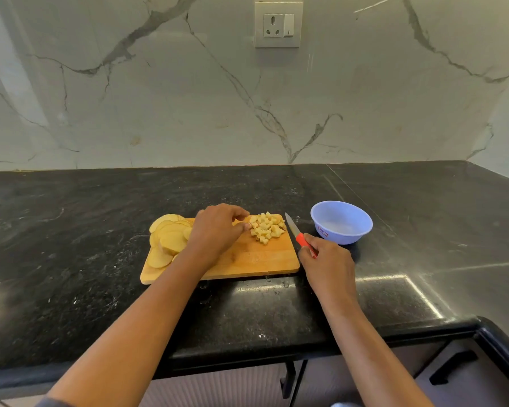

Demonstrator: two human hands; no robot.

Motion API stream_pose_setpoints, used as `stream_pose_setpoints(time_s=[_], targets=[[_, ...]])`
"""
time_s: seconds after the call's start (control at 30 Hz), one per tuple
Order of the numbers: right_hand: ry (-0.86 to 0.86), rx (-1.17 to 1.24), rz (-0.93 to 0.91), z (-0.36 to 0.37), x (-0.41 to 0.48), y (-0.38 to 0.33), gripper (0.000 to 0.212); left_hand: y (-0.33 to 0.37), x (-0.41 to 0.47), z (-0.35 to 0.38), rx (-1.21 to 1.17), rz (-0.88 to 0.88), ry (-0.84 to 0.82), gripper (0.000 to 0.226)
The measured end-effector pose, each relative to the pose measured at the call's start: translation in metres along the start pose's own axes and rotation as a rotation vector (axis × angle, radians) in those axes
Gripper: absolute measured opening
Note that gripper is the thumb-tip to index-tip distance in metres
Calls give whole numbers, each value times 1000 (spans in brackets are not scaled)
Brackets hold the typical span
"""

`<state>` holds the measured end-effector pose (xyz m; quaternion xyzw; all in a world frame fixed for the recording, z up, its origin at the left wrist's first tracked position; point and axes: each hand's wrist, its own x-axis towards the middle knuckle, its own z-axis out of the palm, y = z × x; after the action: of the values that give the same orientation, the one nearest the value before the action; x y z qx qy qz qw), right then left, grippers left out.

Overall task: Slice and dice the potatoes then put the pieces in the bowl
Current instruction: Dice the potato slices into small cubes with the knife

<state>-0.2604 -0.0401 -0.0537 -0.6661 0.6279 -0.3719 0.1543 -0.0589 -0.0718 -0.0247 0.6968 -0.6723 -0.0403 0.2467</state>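
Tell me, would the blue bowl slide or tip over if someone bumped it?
Probably it would slide: the bowl looks like thin plastic with nothing showing inside, so likely light, and the countertop is shiny and smooth. It likely wouldn't tip easily, since it is wide and low. Being plastic, it probably wouldn't crack.

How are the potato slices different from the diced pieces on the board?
The slices are flat, round and large; the dice are small cubes. The slices overlap at the left end of the board, some reaching past its edge; the dice sit heaped at its far right corner, nearer the bowl. Both are pale yellow potato, and both are on the board, not in the bowl.
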Motion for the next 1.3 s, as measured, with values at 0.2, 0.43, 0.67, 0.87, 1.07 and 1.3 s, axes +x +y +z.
stream_pose_setpoints(time_s=[0.2, 0.43, 0.67, 0.87, 1.07, 1.3], targets=[[-28, -84, -45, 0, 1, -3, 38, -1, -1, 11, 307, 15, -286, 40], [7, -57, -33, 0, 0, -3, 37, 8, -1, 8, 253, 16, -238, 38], [-48, -68, -24, 0, 8, -3, 38, 6, -2, 12, 261, 83, -350, 40], [-36, -42, -16, 0, 8, -3, 38, 2, -1, 8, 230, 32, -274, 37], [-19, -64, -41, 2, 3, -3, 38, 9, -3, 8, 385, 50, -276, 44], [-6, -85, -60, 1, 1, -4, 37, 20, -9, 12, 439, 73, -165, 37]])
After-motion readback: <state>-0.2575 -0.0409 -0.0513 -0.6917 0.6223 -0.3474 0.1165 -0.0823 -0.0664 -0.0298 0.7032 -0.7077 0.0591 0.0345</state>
